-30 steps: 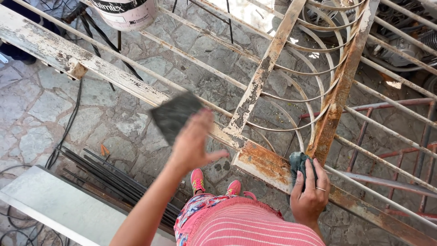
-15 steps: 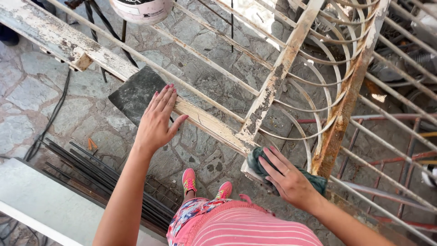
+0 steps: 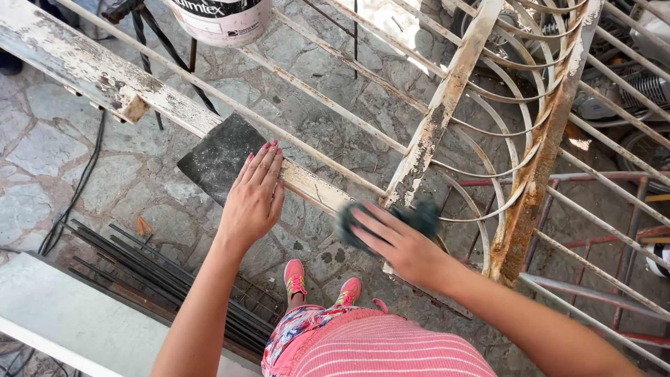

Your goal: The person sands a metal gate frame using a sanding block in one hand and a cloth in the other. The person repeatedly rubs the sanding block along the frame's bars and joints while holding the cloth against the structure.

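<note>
Head view looks straight down, and the left hand (image 3: 252, 199) lies flat, fingers stretched and together, palm pressing a dark grey sheet of sandpaper (image 3: 220, 157) against the long flaking rail (image 3: 91, 70) of a metal gate (image 3: 537, 181) laid flat above the ground. That sheet hangs over the rail's near edge, its corner poking out to the left of the fingertips. Over on the other side, the right hand (image 3: 398, 241) is spread with fingers half curled over a dark teal pad (image 3: 419, 216), blurred, pushed onto the spot where the rail meets a rusty upright bar (image 3: 436, 119); grip is loose, more a press than a clench. Curved rods (image 3: 502, 139) loop between that bar and a browner, rustier one to the right. Beyond the rail's far edge sits a white paint bucket (image 3: 223, 17). Below, on the stone floor (image 3: 49, 146), a bundle of dark rods (image 3: 139, 262) lies beside a pale slab (image 3: 63, 314), and pink shoes (image 3: 321, 283) show between the arms.
</note>
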